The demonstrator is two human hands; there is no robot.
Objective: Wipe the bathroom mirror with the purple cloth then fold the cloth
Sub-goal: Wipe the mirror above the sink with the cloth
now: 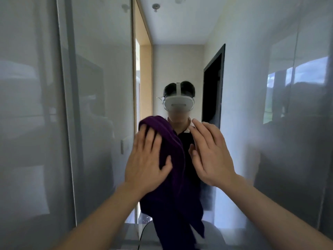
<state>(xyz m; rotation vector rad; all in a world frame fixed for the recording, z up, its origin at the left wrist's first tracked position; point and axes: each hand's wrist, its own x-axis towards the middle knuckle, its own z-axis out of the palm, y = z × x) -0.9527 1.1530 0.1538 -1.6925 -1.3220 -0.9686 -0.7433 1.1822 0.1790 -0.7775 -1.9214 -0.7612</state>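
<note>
The left hand (pixel 147 159) is pressing the purple cloth (pixel 173 177) flat-fingered against the mirror (pixel 180 60), the right hand (pixel 209 156) is hovering open, seemingly off the glass; overlapping, firm strokes would suit.

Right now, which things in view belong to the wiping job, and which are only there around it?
For the job:
- purple cloth
- mirror
- left hand, pressing the cloth flat
- right hand, open, holding nothing

Only around:
- headset, seen in reflection
- wall switch
- dark doorway

purple cloth (pixel 173 159): soft matt fabric | mirror (pixel 180 60): smooth glossy glass | headset (pixel 179 103): smooth white plastic
</note>
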